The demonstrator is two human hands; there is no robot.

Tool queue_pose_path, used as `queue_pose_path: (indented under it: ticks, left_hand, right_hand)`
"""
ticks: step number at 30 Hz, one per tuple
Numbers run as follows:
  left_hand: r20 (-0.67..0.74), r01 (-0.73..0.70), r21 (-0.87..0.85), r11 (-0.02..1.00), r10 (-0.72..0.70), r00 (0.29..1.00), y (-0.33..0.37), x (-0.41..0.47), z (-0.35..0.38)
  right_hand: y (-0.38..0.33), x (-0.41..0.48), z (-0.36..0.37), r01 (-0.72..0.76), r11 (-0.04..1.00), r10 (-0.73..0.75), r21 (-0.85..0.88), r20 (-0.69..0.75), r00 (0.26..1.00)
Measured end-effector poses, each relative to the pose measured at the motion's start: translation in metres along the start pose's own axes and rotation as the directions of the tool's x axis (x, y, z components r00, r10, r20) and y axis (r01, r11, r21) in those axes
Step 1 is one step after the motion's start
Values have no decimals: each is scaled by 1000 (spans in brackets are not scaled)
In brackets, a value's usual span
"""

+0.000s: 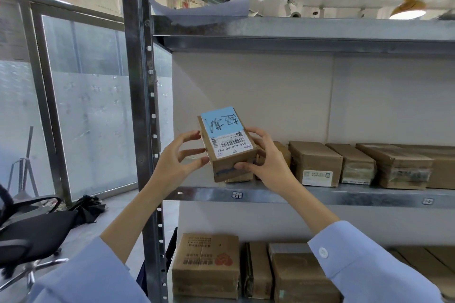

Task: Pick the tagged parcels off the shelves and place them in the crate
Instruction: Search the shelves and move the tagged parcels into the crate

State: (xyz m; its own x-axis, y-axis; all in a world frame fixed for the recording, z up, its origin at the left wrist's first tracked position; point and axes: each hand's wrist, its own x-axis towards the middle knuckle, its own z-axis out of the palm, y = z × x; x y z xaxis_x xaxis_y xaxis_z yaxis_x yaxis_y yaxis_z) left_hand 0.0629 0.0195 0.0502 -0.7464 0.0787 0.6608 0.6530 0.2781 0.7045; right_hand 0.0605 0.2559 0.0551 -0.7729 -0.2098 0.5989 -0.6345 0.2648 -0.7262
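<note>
Parcel (227, 145), blue-tagged: being held at frame centre, just above the shelf (320, 195) edge, by right hand (267, 162) fingers curled round it and left hand (176, 158) pinching its side. Risk: being dropped, should the light left pinch slip.

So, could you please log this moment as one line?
stage: picking | parcel: blue tag, at shelf | left hand: holds parcel | right hand: holds parcel | crate: not in view

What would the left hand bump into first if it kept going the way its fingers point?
The box with the blue label; the left hand seems to touch its side with its fingertips, though depth is unclear.
</note>
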Motion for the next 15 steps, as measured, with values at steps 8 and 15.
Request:
queue_pose_path:
  ticks: [8, 15]
  left_hand:
    - [87, 18, 87, 996, -26, 996, -8, 11, -5]
    - [-19, -37, 61, 997, 38, 999, -11, 11, -3]
  right_hand:
    - [2, -4, -10, 15, 998, -18, 53, 50, 999]
    - [4, -1, -10, 43, 999, -43, 2, -84, 996]
